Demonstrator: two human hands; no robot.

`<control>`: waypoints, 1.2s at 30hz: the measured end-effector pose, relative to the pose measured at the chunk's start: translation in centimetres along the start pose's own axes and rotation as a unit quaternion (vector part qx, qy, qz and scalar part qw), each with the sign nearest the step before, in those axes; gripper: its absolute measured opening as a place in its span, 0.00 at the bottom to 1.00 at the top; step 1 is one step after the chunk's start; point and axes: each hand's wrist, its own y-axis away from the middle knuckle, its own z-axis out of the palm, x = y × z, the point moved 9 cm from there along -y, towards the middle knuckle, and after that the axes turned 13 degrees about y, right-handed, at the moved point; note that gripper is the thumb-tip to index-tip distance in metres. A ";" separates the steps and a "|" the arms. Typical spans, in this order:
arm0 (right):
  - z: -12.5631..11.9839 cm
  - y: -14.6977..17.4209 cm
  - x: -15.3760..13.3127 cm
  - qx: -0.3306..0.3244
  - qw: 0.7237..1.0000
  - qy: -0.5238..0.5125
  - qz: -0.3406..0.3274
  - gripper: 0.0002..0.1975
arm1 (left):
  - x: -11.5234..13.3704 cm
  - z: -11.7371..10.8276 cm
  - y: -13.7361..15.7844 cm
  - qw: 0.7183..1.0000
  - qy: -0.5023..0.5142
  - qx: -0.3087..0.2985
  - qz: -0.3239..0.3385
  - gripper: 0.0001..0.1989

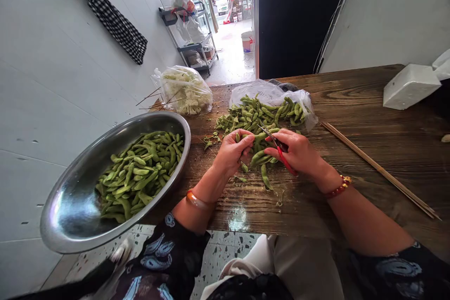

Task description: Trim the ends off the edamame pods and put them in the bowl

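My left hand (235, 150) is closed in a pinch on a green edamame pod, mostly covered by the fingers. Beside it, my right hand (293, 150) grips red-handled scissors (286, 160), their blades pointing up and left, over the pods. Below and between the hands lie several loose edamame pods (266, 177). Just beyond them, a heap of edamame (246, 115) spreads on the table and out of a clear plastic bag (258, 89). To the left, a large steel bowl (66, 206) holds many more pods, tilted in the view.
A bag of pale cauliflower (186, 89) with thin sticks near it sits at the table's far left. Long wooden skewers (379, 168) lie on the right of the wooden table (351, 98). A white foam box (409, 86) stands at the far right. Behind is a shelf cart (195, 47).
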 end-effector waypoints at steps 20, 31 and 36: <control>-1.6 -0.1 1.3 0.053 0.998 0.008 0.036 0.20 | 1.3 -0.7 -0.4 0.997 -0.055 0.009 0.047 0.15; -1.4 -0.2 1.3 0.046 0.998 0.009 0.046 0.19 | 0.2 1.4 -0.1 0.856 -0.492 -0.085 0.136 0.07; -1.3 -0.2 1.4 0.046 0.998 0.011 0.044 0.19 | 0.2 1.9 -0.1 0.864 -0.469 -0.106 0.147 0.06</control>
